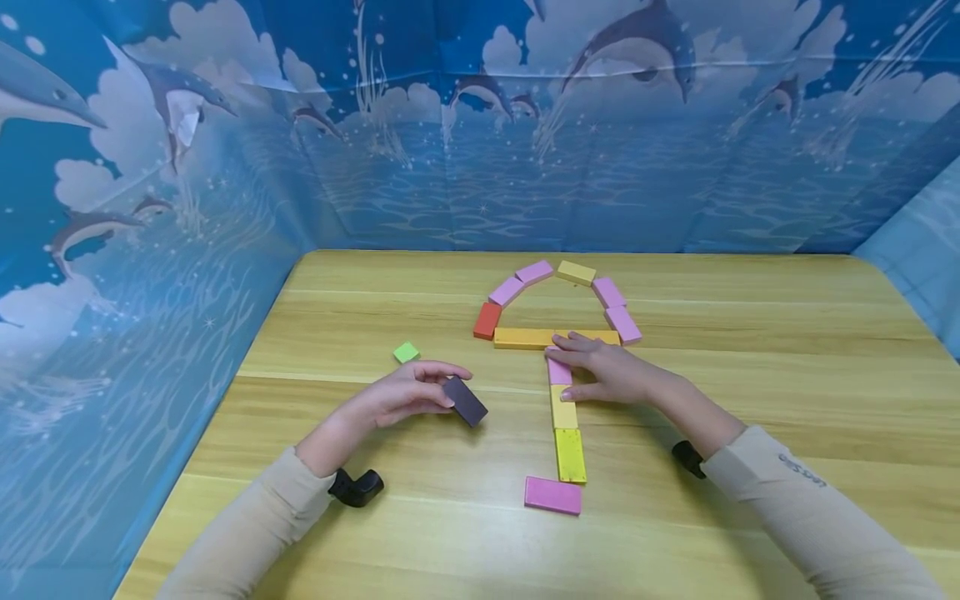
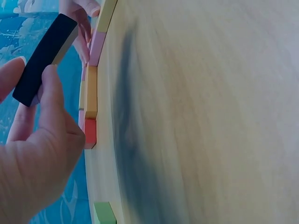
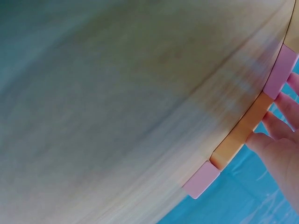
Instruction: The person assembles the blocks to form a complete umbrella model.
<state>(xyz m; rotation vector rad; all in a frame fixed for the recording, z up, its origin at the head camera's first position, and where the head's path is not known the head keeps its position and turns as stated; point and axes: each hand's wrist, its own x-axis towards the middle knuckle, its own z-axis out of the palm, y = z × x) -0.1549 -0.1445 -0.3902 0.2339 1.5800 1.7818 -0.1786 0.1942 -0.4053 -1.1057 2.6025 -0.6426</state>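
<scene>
My left hand (image 1: 408,393) pinches a black block (image 1: 466,402) between thumb and fingers, raised over the table left of the column of blocks. In the left wrist view the black block (image 2: 44,59) is tilted, its dark broad face towards the camera. My right hand (image 1: 611,367) lies over the top of the column, fingers extended. Its fingertips are at the orange row (image 1: 525,338) and a pink block (image 1: 558,371), with the thumb by a pale yellow block (image 1: 564,412). Below follow a bright yellow block (image 1: 571,457) and a crosswise magenta block (image 1: 552,496).
Above the orange row, an arch holds a red block (image 1: 487,320), several pink blocks (image 1: 608,292) and a pale yellow block (image 1: 576,272). A small green block (image 1: 407,352) lies beyond my left hand. Blue dolphin-print cloth (image 1: 510,183) hangs behind the wooden table (image 1: 787,350).
</scene>
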